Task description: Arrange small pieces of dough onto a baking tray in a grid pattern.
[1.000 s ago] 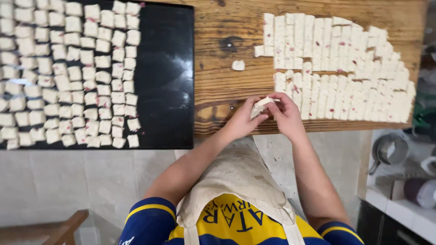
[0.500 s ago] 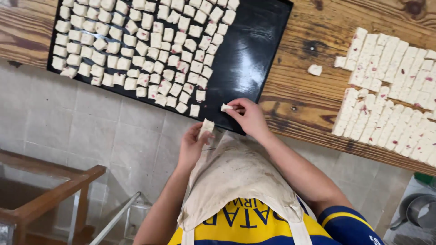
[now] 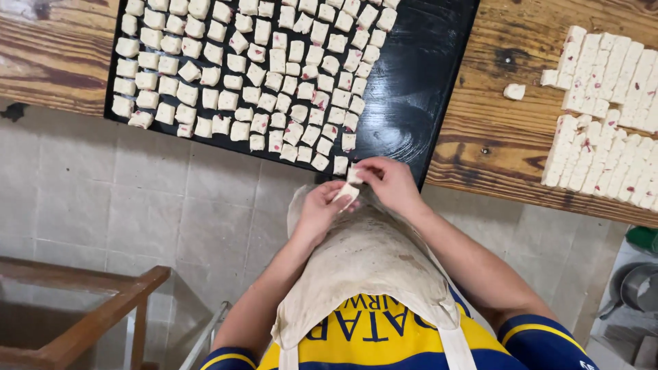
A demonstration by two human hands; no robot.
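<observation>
Head view: left hand [image 3: 321,209] and right hand [image 3: 391,183] each pinch a dough piece [image 3: 345,193], its long axis tilted toward the tray [image 3: 425,82].

Stained cream apron [image 3: 370,267] (yellow-and-blue shirt [image 3: 384,342] beneath).

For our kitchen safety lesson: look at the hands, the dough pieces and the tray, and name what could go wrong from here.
1. The black tray juts past the wooden table edge; a bump could tip it.
2. The left hand and right hand hold small dough pieces over the tiled floor; one could drop.
3. Tray pieces sit close and may stick.
</observation>
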